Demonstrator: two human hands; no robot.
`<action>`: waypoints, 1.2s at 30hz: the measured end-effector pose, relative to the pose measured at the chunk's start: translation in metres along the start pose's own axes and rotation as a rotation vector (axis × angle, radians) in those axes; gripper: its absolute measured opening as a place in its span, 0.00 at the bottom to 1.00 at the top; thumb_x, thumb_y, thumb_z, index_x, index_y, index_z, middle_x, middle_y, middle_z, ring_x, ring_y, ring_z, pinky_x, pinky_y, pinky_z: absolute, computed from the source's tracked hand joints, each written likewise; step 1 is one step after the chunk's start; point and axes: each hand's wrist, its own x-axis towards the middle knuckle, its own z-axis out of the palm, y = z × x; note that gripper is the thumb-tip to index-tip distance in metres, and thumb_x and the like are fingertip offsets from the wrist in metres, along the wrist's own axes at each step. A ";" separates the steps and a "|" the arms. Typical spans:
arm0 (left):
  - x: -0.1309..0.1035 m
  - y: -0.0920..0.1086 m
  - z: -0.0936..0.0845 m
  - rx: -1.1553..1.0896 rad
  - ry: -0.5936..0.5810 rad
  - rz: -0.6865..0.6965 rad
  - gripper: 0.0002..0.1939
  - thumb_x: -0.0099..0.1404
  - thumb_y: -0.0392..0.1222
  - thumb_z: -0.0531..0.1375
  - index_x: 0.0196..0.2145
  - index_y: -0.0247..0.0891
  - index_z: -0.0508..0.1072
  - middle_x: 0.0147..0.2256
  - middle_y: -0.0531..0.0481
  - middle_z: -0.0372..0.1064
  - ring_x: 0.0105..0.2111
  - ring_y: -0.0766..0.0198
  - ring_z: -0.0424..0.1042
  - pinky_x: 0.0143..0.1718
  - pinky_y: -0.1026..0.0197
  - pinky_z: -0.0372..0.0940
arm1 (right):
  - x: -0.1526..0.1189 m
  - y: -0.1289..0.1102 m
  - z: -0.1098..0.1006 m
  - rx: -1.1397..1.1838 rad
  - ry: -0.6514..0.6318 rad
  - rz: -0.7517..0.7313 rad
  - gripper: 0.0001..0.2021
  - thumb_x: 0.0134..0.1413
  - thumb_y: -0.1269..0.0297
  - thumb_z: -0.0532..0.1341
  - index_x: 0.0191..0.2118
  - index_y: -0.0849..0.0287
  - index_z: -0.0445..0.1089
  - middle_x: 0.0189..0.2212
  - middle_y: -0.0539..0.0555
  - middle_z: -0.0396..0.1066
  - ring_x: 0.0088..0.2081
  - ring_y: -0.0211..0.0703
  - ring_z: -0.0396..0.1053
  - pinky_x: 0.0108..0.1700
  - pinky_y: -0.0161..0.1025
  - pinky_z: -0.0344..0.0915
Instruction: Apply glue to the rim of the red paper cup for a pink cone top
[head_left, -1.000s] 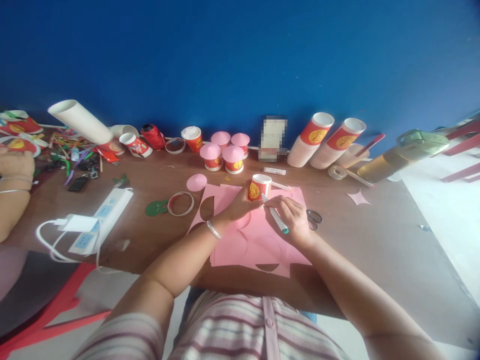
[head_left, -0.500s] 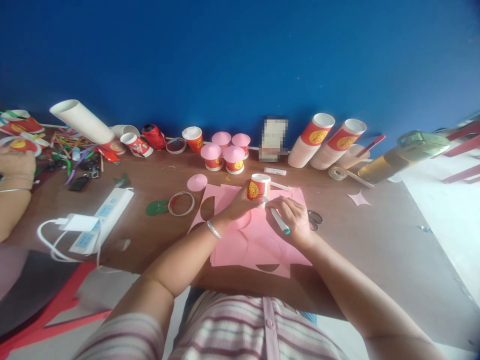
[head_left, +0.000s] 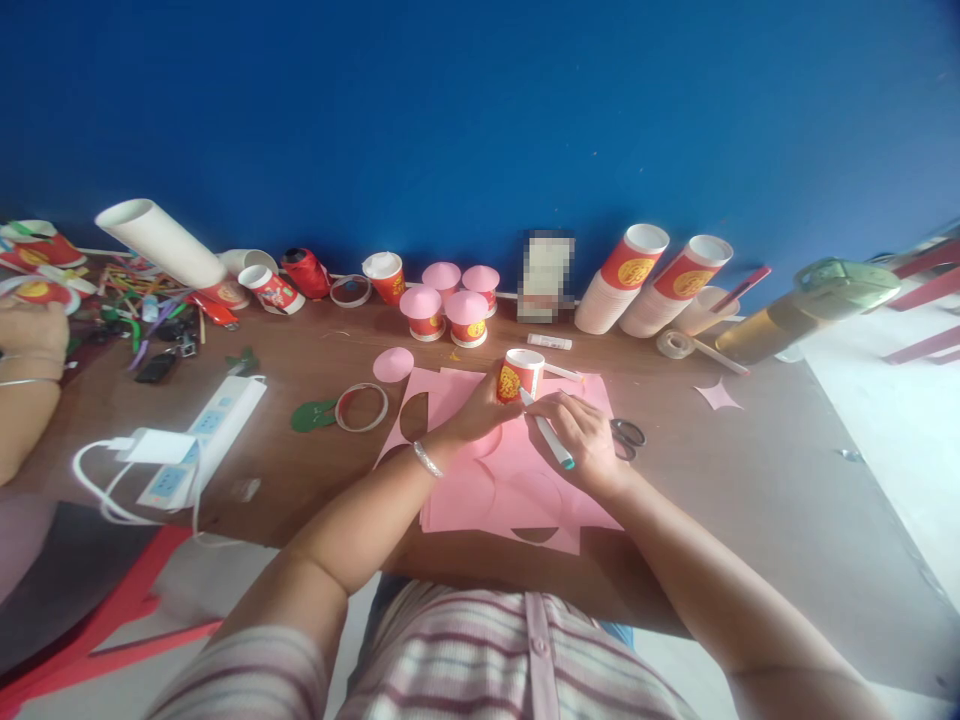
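My left hand (head_left: 478, 408) grips a red and white paper cup (head_left: 523, 372) with a yellow print, its rim facing up. In my right hand (head_left: 581, 432) is a white marker (head_left: 553, 441) with a green end; its tip meets or nearly meets the cup's side. Both hands are above pink paper sheets (head_left: 480, 500) that have round cut-outs and circles marked on them. Black-handled scissors (head_left: 630, 433) lie just beyond my right hand, partly covered by it.
Behind stand several cups with pink cone tops (head_left: 468, 308), a glue stick (head_left: 550, 341) and stacked paper cups (head_left: 634, 270). To the left are a tape ring (head_left: 362, 408), a power strip (head_left: 204, 440) and another person's hand (head_left: 34, 335). A bottle (head_left: 795, 310) leans at right.
The cup has turned slightly in my left hand, showing its yellow print at a different angle. The marker has shifted a little left against it.
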 end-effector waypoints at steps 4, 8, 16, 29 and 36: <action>0.001 -0.003 -0.001 0.016 0.000 0.004 0.28 0.61 0.53 0.69 0.53 0.40 0.66 0.47 0.44 0.70 0.47 0.56 0.69 0.48 0.54 0.66 | 0.001 -0.001 -0.001 -0.017 -0.001 0.006 0.14 0.59 0.79 0.57 0.48 0.57 0.66 0.33 0.54 0.73 0.32 0.42 0.71 0.35 0.39 0.67; 0.001 -0.005 -0.003 0.015 0.017 0.007 0.28 0.61 0.51 0.69 0.53 0.40 0.66 0.48 0.44 0.69 0.48 0.55 0.69 0.50 0.54 0.66 | 0.002 -0.001 -0.002 -0.026 -0.012 0.012 0.12 0.59 0.78 0.57 0.46 0.56 0.66 0.32 0.52 0.72 0.30 0.41 0.70 0.34 0.38 0.66; -0.001 0.000 -0.001 -0.010 0.024 -0.011 0.27 0.60 0.49 0.70 0.52 0.39 0.66 0.48 0.44 0.69 0.47 0.57 0.69 0.49 0.56 0.65 | 0.003 -0.002 -0.002 -0.044 -0.008 0.012 0.10 0.60 0.77 0.58 0.45 0.57 0.66 0.30 0.52 0.72 0.30 0.41 0.70 0.33 0.38 0.66; 0.001 0.021 0.003 -0.126 -0.015 -0.019 0.13 0.59 0.42 0.69 0.40 0.38 0.73 0.38 0.47 0.71 0.40 0.57 0.71 0.45 0.52 0.67 | 0.001 0.006 0.001 0.025 0.246 0.206 0.08 0.60 0.74 0.61 0.41 0.53 0.69 0.32 0.51 0.75 0.36 0.44 0.76 0.40 0.42 0.73; 0.002 0.007 -0.002 -0.250 0.052 -0.048 0.20 0.60 0.44 0.70 0.48 0.42 0.72 0.42 0.46 0.73 0.44 0.55 0.74 0.49 0.49 0.70 | -0.003 0.017 0.005 0.235 0.300 0.444 0.05 0.67 0.67 0.58 0.44 0.54 0.71 0.29 0.49 0.73 0.30 0.41 0.74 0.37 0.40 0.70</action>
